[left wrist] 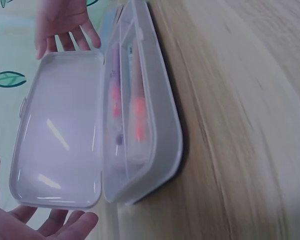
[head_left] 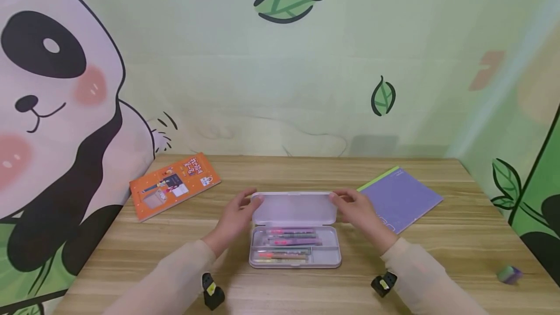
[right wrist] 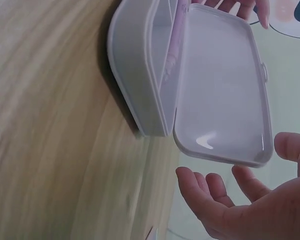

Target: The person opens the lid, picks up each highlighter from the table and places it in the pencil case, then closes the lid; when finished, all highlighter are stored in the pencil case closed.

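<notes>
A pale translucent pencil case point(head_left: 295, 265) stands unlatched on the table, its lid point(head_left: 294, 209) tilted up and back. Several pens point(head_left: 290, 242) with pink, purple and orange parts lie in its compartments. At the lid's left end is my left hand point(head_left: 234, 215), fingers loosely spread and partly behind the edge, thumb apart from it in the left wrist view. My right hand point(right wrist: 250, 205) is at the opposite end, fingers relaxed just beside and behind the lid's edge. Whether either hand's fingertips bear on the lid is hard to tell.
An orange illustrated book point(head_left: 175, 186) lies at the table's back left. To the right is a purple notebook point(head_left: 400, 201) with a green spine edge. A small green-purple object point(head_left: 509, 274) sits near the right front edge. A panda-print backdrop point(head_left: 284, 86) rises behind the table.
</notes>
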Demonstrator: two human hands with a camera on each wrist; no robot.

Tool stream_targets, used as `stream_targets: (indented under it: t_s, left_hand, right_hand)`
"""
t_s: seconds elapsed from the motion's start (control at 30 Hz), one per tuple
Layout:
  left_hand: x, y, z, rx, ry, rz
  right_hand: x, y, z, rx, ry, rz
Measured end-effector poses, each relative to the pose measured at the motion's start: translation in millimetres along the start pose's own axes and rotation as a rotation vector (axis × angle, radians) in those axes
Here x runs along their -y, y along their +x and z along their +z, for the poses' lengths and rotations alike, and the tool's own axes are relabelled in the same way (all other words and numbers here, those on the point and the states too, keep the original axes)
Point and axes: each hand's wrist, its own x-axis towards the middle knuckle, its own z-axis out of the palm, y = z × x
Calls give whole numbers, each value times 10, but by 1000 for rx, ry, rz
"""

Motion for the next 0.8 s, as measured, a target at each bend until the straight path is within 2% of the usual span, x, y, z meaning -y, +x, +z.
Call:
stream_targets:
  t_s: [0.23, 0.53, 0.8]
  left_hand:
    - [-48, 20, 43, -41, -44, -3]
    - [-61, 23, 62, -77, -41, 3]
    - [-30, 3, 59, -92, -72, 50]
  right_hand:
    - [30, -4, 84, -19, 26, 11]
    - [64, -21, 121, -15, 75, 40]
    - [53, -73, 133, -32, 65, 37]
